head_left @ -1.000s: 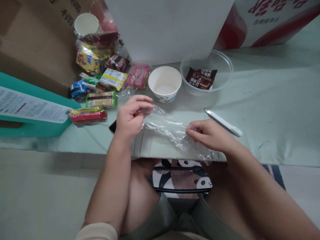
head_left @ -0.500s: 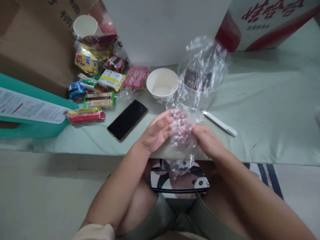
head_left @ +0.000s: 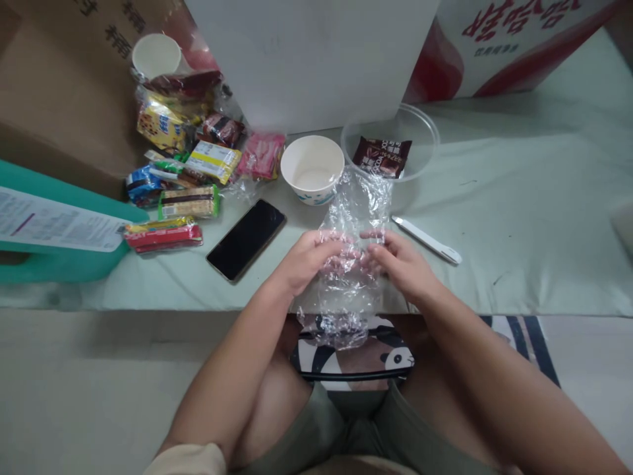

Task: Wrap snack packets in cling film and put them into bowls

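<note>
Crumpled clear plastic wrap (head_left: 349,290) stretches between my hands and hangs over the table's front edge. My left hand (head_left: 314,260) is closed on its left side, fingers partly seen through the film. My right hand (head_left: 395,260) pinches the right side, thumb and fingers curled. Beyond the hands, a white paper bowl (head_left: 312,168) with a blue-green print stands upright. To its right, a clear round plastic bowl (head_left: 429,155) contains a dark brown snack packet (head_left: 380,157); the wrap's far end reaches its near side.
A white utility knife (head_left: 428,241) lies right of my right hand. A black phone (head_left: 246,239) lies on the left. Wrapped snacks (head_left: 212,160) are heaped by a cardboard box (head_left: 59,86). A teal container (head_left: 64,227) stands far left, and white boxes (head_left: 316,59) line the back.
The wrap's upper part has dropped from in front of the clear bowl, uncovering the brown packet. My hands have shifted slightly; the view has moved a little too.
</note>
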A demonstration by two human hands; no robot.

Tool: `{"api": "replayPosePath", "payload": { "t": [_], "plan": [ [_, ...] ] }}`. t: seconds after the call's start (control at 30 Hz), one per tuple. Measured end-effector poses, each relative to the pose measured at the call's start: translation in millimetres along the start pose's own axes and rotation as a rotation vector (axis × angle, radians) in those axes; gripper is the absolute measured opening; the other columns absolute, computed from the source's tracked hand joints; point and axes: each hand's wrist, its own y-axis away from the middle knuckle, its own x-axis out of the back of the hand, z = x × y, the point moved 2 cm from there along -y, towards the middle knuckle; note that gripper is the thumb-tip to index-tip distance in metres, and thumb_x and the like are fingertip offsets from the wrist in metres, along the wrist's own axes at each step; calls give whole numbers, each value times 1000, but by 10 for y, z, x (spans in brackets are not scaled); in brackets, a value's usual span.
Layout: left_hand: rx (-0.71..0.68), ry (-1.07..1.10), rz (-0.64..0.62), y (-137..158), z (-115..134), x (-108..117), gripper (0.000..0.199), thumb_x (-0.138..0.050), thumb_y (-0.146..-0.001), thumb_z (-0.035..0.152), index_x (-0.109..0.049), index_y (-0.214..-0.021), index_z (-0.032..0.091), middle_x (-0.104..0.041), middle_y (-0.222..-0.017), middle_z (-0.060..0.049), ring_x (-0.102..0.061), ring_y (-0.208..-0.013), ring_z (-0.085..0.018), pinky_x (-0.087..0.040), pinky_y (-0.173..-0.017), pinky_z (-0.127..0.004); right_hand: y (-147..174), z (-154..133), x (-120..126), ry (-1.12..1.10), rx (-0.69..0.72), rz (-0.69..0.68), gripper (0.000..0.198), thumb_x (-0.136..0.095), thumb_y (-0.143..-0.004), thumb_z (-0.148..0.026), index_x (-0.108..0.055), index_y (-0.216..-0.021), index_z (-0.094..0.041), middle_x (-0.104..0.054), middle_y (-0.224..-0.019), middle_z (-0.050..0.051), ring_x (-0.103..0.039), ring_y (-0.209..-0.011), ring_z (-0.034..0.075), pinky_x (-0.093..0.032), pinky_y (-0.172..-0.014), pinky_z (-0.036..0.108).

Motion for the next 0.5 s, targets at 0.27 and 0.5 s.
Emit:
{"api": "replayPosePath", "payload": {
  "t": [0.27,0.5],
  "plan": [
    [-58,-216,24,31,69,-8,31,-62,-86,14,-65,-116,15,-72,-63,0,-65,-52,-11,-49,-51,-20,-33,31,-37,85,128,139,23,-60,-88,-36,-70,-102,-20,-68,-68,0,-59,-53,11,-45,-53,26],
    [-191,-245,-108,29,50,124,23,-62,-86,22,-65,-109,21,-70,-61,3,-63,-47,-12,-48,-45,-20,-24,43,-5,-33,374,270,14,-61,-83,-23,-73,-77,-23,-76,-105,4,-57,-52,8,-42,-47,26]
  ]
}}
